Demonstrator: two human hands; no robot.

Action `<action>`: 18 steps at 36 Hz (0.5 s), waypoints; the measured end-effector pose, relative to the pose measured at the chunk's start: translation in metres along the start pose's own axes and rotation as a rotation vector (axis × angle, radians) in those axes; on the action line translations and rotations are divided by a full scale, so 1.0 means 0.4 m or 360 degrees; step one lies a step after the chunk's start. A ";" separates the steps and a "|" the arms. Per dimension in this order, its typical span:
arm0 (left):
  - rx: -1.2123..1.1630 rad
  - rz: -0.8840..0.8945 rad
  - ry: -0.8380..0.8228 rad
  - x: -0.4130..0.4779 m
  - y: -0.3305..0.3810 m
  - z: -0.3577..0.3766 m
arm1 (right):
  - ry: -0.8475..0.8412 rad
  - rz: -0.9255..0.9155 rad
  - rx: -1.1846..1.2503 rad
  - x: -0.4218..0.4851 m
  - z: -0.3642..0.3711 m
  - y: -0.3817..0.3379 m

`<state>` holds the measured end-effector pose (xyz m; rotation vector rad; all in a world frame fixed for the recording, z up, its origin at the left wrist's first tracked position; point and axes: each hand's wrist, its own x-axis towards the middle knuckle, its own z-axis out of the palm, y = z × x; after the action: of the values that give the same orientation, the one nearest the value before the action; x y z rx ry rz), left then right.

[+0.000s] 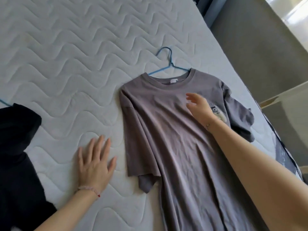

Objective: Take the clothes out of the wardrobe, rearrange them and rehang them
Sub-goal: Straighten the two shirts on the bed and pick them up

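Observation:
A grey T-shirt (pixel 168 140) lies flat on the quilted white mattress (pixel 66 60), its collar pointing away from me. A thin blue wire hanger (pixel 166 64) is inside it; only the hook and upper arms stick out of the neck. My right hand (pixel 199 108) is over the shirt's chest beside a small printed patch, fingers apart, holding nothing. My left hand (pixel 95 161) rests flat on the mattress just left of the shirt's sleeve, fingers spread. A black garment (pixel 16 157) lies at the left edge, with a bit of another blue hanger (pixel 4 102) showing.
The mattress's right edge runs diagonally down the right side, with grey floor (pixel 260 44) beyond it. A pale piece of furniture (pixel 286 104) stands at the right by the bed. Bright light falls at the top right corner.

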<state>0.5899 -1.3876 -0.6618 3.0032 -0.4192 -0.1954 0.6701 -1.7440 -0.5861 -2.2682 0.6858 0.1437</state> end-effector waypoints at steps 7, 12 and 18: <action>0.0094 0.0013 0.0236 0.004 -0.006 0.029 | 0.0019 -0.0077 -0.0276 0.178 -0.026 -0.019; 0.0134 0.0027 0.0351 0.006 -0.008 0.047 | -0.0073 -0.0106 -0.0498 0.294 -0.019 -0.023; 0.0172 0.0039 0.0433 0.008 -0.012 0.067 | -0.0168 -0.0033 -0.0755 0.380 -0.030 -0.006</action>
<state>0.5906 -1.3861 -0.6894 3.0646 -0.4498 0.2430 0.7994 -1.8168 -0.6217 -2.6923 0.6199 0.4543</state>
